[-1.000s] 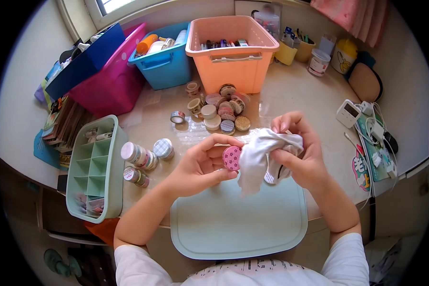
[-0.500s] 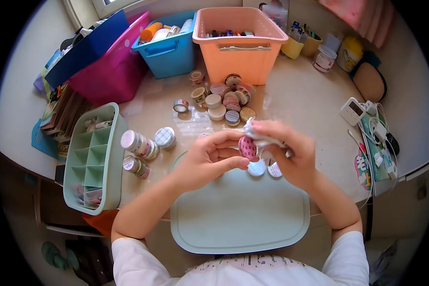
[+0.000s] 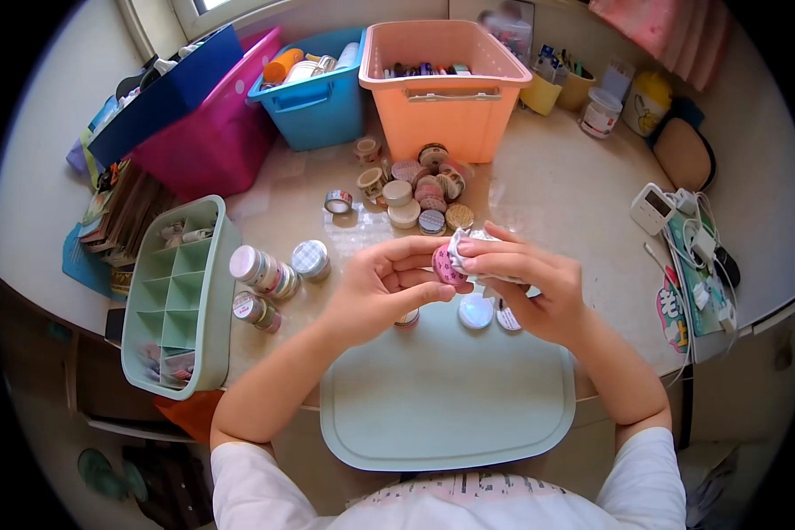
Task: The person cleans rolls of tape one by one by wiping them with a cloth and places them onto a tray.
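Note:
A pink patterned tape roll (image 3: 446, 267) is held between the fingers and thumb of my left hand (image 3: 375, 287). My right hand (image 3: 534, 278) grips a white cloth (image 3: 459, 253), which is pressed against the roll's right side. Below the hands lies a pale green lid (image 3: 446, 397). Near its far edge sit a pale blue-white roll (image 3: 476, 311) and a white roll with print (image 3: 508, 318), partly behind my right hand. Another small roll (image 3: 406, 321) shows beside my left hand. Much of the cloth is hidden by my fingers.
Several tape rolls (image 3: 404, 213) are heaped before an orange bin (image 3: 442, 110). Stacked rolls (image 3: 263, 272) stand beside a green divided box (image 3: 221, 300) on the left. Blue (image 3: 320, 115) and magenta (image 3: 208, 146) bins stand behind. Cables and a white device (image 3: 652, 209) lie right.
The cloth has been bunched up and brought onto the pink roll, with my right hand closing in toward my left. The rolls on the lid have come into fuller view.

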A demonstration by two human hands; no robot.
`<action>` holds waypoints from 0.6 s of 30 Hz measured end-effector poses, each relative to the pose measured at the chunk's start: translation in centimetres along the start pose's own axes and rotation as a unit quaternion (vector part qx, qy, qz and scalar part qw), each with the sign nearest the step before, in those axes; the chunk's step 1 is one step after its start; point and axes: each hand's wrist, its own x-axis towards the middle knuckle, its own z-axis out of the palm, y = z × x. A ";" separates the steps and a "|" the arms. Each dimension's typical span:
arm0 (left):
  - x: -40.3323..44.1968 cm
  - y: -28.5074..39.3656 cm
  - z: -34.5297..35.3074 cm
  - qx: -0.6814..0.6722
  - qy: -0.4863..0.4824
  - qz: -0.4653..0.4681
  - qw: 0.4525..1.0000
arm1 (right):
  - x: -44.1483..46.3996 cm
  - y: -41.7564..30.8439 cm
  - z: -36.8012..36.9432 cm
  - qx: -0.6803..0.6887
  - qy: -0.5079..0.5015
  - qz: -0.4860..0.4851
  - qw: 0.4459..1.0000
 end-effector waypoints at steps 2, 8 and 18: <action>-0.1 -0.4 -0.2 0.008 0.012 -0.008 1.000 | 0.5 -0.8 0.8 -0.014 0.012 -0.015 1.000; -0.3 0.8 0.7 0.044 -0.010 -0.072 0.996 | 0.3 -0.8 0.3 -0.018 -0.003 -0.027 0.999; 0.2 -0.5 0.1 0.037 0.030 -0.020 0.999 | 0.0 -0.3 -0.1 -0.010 -0.007 -0.049 0.999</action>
